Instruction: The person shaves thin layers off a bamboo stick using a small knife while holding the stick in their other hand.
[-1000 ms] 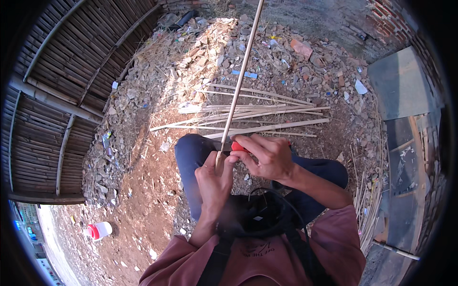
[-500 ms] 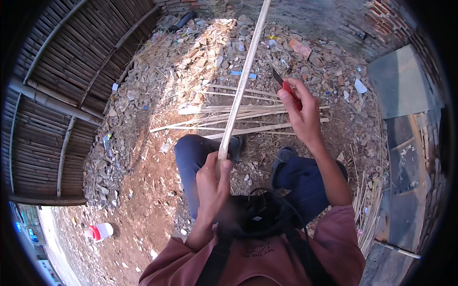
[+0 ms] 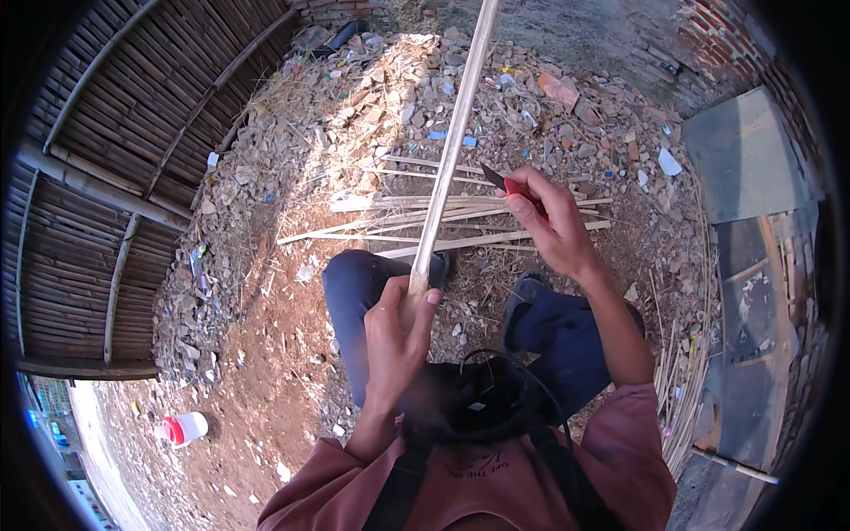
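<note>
Catching a red-and-white container (image 3: pixel 184 428) on dirt (image 3: pixel 257 380) at left, plus a slatted wall (image 3: pixel 97 265), stony rubble (image 3: pixel 381 97) and a grey panel (image 3: pixel 748 159) far right!

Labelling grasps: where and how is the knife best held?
By its red handle, from the right, as the right hand holds it. The dark blade points up and left toward the strip, so the handle is likely the safe part; reaching from the left would probably meet the blade first.
</note>
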### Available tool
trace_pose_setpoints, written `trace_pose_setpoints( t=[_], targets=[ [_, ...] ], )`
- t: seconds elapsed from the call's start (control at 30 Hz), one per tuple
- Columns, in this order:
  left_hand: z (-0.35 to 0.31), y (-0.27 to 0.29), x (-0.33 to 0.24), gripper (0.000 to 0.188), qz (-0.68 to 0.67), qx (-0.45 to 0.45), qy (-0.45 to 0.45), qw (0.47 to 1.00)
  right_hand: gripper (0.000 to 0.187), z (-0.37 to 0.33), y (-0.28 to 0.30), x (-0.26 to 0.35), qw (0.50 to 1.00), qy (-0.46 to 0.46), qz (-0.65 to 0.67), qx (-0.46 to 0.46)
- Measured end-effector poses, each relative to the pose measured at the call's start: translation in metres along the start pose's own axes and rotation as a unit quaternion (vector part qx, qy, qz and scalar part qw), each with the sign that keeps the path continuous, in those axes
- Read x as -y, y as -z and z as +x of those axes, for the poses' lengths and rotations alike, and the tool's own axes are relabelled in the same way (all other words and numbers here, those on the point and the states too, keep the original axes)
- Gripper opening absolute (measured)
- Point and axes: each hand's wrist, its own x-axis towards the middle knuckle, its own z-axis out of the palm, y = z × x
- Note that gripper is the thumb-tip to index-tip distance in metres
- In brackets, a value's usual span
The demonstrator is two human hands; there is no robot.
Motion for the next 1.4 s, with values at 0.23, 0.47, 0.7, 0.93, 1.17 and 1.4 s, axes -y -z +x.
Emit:
trace_pose_setpoints(
  t=[0.23,0.47,0.7,0.93,1.17,1.4],
  targets=[
    [0.0,0.003,0.002,0.028,-0.035,0.02,-0.028,0.999,0.032,-0.021,-0.048,0.01,0.982,0.159,-0.018,0.098],
    [-0.002,0.002,0.013,0.024,-0.089,0.043,-0.003,0.995,0.03,-0.023,-0.058,0.007,0.972,0.216,-0.037,0.086],
    [-0.001,-0.004,0.006,0.024,-0.117,0.013,-0.015,0.993,0.03,-0.026,-0.061,0.014,0.967,0.232,-0.084,0.062],
    [0.0,-0.008,0.006,0.028,-0.088,0.003,-0.017,0.996,0.029,-0.029,-0.067,0.017,0.968,0.232,-0.087,0.028],
    [0.002,-0.009,0.012,0.03,-0.08,-0.006,-0.016,0.997,0.025,-0.033,-0.071,0.026,0.97,0.21,-0.124,0.001],
    [0.004,-0.011,0.01,0.03,-0.077,-0.018,-0.029,0.996,0.019,-0.036,-0.075,0.033,0.964,0.209,-0.164,-0.027]
  ],
)
